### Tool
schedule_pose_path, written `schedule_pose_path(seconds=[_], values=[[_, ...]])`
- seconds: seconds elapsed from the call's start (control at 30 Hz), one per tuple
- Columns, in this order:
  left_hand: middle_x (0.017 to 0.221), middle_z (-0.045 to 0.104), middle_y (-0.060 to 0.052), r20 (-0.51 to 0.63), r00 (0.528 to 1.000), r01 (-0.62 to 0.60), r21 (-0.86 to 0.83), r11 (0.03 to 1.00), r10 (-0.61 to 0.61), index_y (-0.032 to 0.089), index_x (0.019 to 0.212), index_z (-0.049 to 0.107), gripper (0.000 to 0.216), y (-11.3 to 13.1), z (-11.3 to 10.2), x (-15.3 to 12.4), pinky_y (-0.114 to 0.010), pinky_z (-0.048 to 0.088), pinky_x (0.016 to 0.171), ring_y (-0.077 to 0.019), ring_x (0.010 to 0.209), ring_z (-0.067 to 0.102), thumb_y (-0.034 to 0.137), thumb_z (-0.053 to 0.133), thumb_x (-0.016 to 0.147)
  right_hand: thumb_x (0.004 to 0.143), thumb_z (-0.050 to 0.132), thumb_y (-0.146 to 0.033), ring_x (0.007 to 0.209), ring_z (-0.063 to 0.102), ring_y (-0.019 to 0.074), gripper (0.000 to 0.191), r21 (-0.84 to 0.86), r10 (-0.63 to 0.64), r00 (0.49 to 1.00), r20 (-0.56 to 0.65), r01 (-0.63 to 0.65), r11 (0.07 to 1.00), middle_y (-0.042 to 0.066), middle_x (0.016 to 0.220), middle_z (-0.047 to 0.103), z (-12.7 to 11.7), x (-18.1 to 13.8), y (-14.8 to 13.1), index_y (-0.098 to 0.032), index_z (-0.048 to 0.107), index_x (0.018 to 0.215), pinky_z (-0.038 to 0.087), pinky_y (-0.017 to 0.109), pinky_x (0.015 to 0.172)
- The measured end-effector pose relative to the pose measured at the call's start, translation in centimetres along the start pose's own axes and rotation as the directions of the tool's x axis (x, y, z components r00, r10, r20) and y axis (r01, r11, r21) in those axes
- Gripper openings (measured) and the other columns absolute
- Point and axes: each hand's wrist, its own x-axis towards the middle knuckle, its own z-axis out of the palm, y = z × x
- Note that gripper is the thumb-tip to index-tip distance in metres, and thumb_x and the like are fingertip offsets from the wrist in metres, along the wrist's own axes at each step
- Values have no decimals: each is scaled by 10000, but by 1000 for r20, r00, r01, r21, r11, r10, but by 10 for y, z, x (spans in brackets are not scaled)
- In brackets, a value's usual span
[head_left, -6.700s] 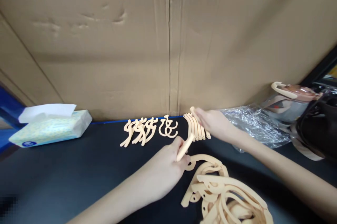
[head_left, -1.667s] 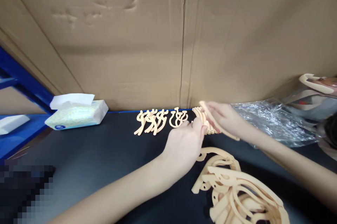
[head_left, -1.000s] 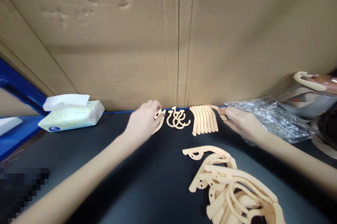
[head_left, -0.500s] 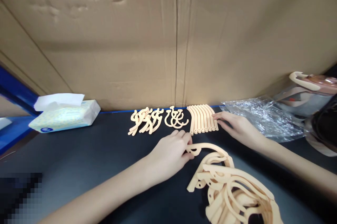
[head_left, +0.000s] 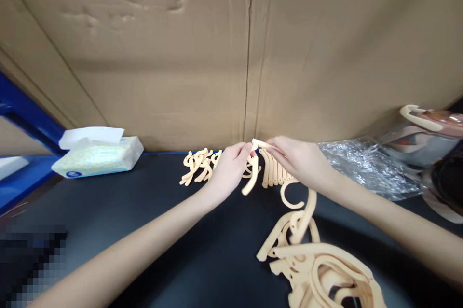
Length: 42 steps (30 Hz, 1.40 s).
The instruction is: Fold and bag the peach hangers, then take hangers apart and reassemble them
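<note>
Tissue pack (head_left: 104, 159): set well left of the row of bars (head_left: 271, 170), presumably to be out of the hands' way; one.
Small curved pieces (head_left: 197, 165): heaped left of the row, seemingly grouped by shape; overlapped, so no sure count.
Left hand (head_left: 229, 168): raised just left of the row; fingertips pinched narrowly on the held bar (head_left: 252, 178), probably so that its end is kept steady; one bar.
Row of bars: laid side by side, apparently to be kept in order; at least six seen, the right end being covered.
Hook (head_left: 283, 196): hung just below the row, under the right hand; one. Whether it is joined to the held bar cannot be told.
Right hand (head_left: 300, 158): placed over the row's right end; fingers closed on a pale strip (head_left: 262, 143), likely for control; one strip.
Pile (head_left: 325, 269): left loose in front of the row, to its right; tangled, uncounted.
Plastic wrap (head_left: 369, 168): spread right of the row, seemingly set aside; one crumpled heap.
Jug (head_left: 430, 127): stood far right of the row; one.
</note>
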Motion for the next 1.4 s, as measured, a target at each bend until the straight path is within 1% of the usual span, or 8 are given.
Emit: schedule_pose_path(seconds=[0.27, 0.63, 0.8, 0.9, 1.0, 1.2, 1.3, 1.4], values=[[735, 525, -35, -159, 970, -77, 514, 854, 183, 191, 746, 441, 278, 6, -5, 0, -319, 365, 707, -203, 730, 519, 244, 302, 981, 914, 385, -238, 447, 444, 111, 251, 408, 21, 993, 119, -68, 911, -19, 523, 492, 11, 37, -6, -176, 533, 722, 326, 261, 507], [714, 648, -105, -173, 981, 177, 645, 743, -83, 162, 733, 618, 279, -40, -83, 22, -369, 427, 703, -308, 800, 628, 386, 507, 856, 815, 458, -263, 387, 395, 78, 204, 855, 330, 920, 212, -338, 393, -48, 504, 468, -6, 31, 24, -153, 607, 901, 324, 212, 368], [1073, 668, -125, -54, 995, 104, 499, 861, -89, 159, 1013, 668, 556, -26, -65, 14, -379, 451, 857, -285, 1052, 588, 546, 280, 923, 806, 498, -244, 431, 495, 86, 62, 982, 531, 838, 124, -180, 55, -30, 566, 585, -6, 24, 13, -194, 526, 830, 418, 206, 421], [1019, 691, -117, 416, 900, 192, -109, 975, -131, 154, 971, 701, 741, -2, -46, 0, -352, 506, 807, -233, 921, 643, 657, 160, 912, 795, 564, -245, 648, 643, 126, 105, 992, 570, 818, -73, 1, 127, -10, 721, 684, -6, 21, 13, -228, 467, 831, 538, 261, 641], [1001, 688, -97, 444, 892, 328, -503, 799, -87, 142, 967, 691, 384, 12, -36, -11, -316, 520, 842, -209, 956, 638, 494, 618, 830, 737, 636, -201, 749, 672, 145, 218, 960, 525, 826, -206, 67, 271, -20, 810, 711, -7, 19, 19, -243, 442, 826, 554, 309, 732], [1125, 659, -98, 306, 924, 377, -625, 683, -230, 155, 1022, 646, 264, 8, -32, -13, -195, 530, 649, -169, 927, 644, 252, 717, 787, 699, 698, -219, 845, 654, 182, 245, 722, 224, 949, -220, 4, 692, 18, 864, 681, -9, 12, 19, -216, 517, 864, 525, 322, 746], [1090, 661, -83, 323, 899, 437, -648, 624, -295, 171, 978, 628, 193, 7, -28, -15, -139, 442, 513, -84, 744, 598, 172, 688, 795, 820, 615, -289, 825, 640, 185, 252, 369, 41, 988, -146, 16, 929, 43, 910, 672, -9, 6, 8, -202, 574, 1053, 492, 310, 708], [955, 625, -49, 463, 841, 537, -650, 537, -280, 164, 934, 638, 161, 9, -25, -19, -115, 333, 421, -34, 595, 487, 93, 633, 789, 935, 469, -291, 796, 640, 184, 235, -70, -111, 987, -115, 103, 992, 51, 908, 687, -5, 0, 2, -215, 592, 1120, 428, 280, 639]])
